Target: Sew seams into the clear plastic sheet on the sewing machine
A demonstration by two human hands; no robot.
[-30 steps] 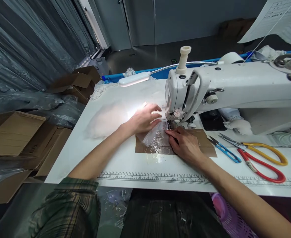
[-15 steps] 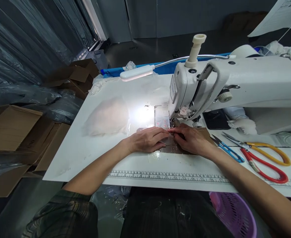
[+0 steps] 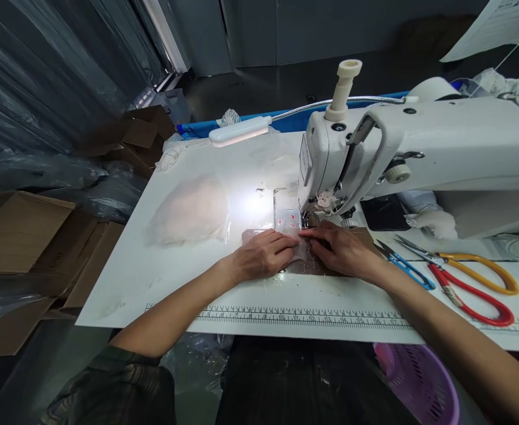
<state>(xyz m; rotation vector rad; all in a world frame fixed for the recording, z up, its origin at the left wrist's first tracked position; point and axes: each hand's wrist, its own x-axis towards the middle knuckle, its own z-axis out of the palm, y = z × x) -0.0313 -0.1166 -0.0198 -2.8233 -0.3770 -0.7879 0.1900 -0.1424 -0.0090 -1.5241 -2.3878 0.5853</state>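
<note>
A small piece of thin, sheer white fabric [image 3: 302,252] lies under my fingers, just in front of the sewing machine's [image 3: 319,159] presser foot. My left hand [image 3: 263,254] rests palm down to its left, the fingers bent together and pressing on the fabric. From the right, my right hand [image 3: 341,249] pinches the fabric's edge with the index finger stretched toward the needle area; the thumb tip is partly hidden. Small red marks [image 3: 292,216] show beside the foot. Beneath both hands is a brown, tape-covered patch [image 3: 317,268] on the white table [image 3: 224,283].
Blue thread snips [image 3: 412,273] and scissors [image 3: 476,295] with red and yellow handles lie right of my right hand. A pale sheer fabric pile [image 3: 193,209] sits left. A lamp [image 3: 240,131] hangs behind. Cardboard boxes [image 3: 20,230] stand left, a purple basket [image 3: 423,378] below.
My left fingers have drawn back slightly toward me, and the red marks beside the presser foot show more clearly. My right hand stays nearly in place.
</note>
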